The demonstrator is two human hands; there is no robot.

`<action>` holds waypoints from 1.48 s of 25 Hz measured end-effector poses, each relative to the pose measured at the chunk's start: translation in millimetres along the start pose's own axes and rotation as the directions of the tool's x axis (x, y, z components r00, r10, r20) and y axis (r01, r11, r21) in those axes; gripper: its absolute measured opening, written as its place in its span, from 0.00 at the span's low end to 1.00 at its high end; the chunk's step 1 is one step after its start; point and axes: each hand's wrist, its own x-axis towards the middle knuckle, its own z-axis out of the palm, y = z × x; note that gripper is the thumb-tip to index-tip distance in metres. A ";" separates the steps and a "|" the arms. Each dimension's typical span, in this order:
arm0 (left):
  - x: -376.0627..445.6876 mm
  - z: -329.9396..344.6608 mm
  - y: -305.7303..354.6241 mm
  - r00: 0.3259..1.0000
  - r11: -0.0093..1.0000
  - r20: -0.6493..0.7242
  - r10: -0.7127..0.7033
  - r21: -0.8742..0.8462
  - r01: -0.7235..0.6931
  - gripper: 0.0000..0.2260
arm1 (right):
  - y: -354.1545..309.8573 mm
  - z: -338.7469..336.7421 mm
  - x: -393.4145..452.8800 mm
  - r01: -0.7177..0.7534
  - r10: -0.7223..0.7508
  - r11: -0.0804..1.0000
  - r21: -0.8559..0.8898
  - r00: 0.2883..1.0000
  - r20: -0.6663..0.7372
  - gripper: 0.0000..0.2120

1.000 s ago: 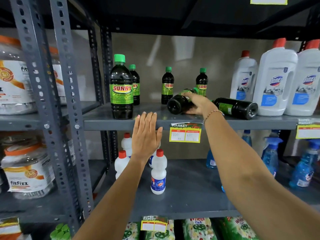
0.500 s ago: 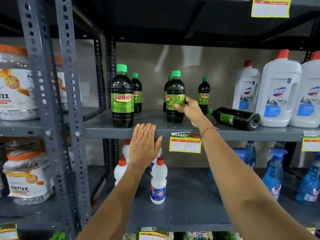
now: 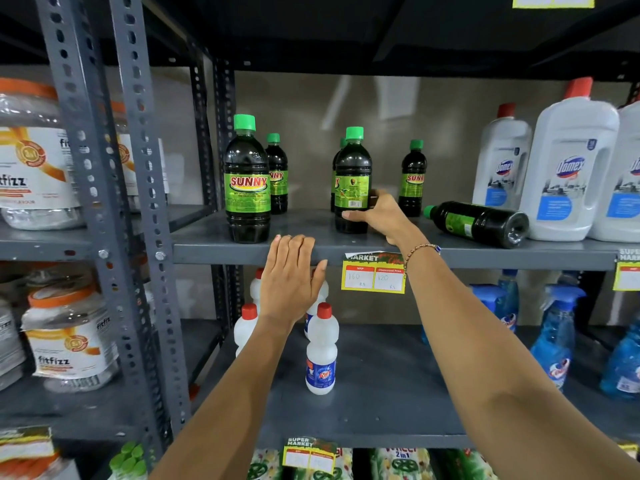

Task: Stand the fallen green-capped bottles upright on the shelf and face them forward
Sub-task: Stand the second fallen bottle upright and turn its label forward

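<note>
Both forearms are bare, with no sleeves reaching into view. The left hand [image 3: 290, 277] wears no ring, watch or band. The right hand [image 3: 384, 216] is likewise free of rings, but its wrist carries a thin bracelet [image 3: 420, 250] of small rounded beads, mostly brownish and gold-toned (one bead or charm at the outer side looks blue). The beads sit in a single strand, fitting the wrist closely. Fingernails on the left hand are short, showing no clear polish.

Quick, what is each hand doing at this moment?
Left hand: open, flat against the shelf edge, holding nothing.
Right hand: closed around the upright green-capped bottle.
</note>
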 end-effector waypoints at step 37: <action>-1.4 -8.3 4.1 0.994 0.999 0.094 -0.047 -0.012 0.048 0.19 | 20.2 0.4 26.2 -0.060 0.076 0.970 -0.236 0.995 0.062 0.37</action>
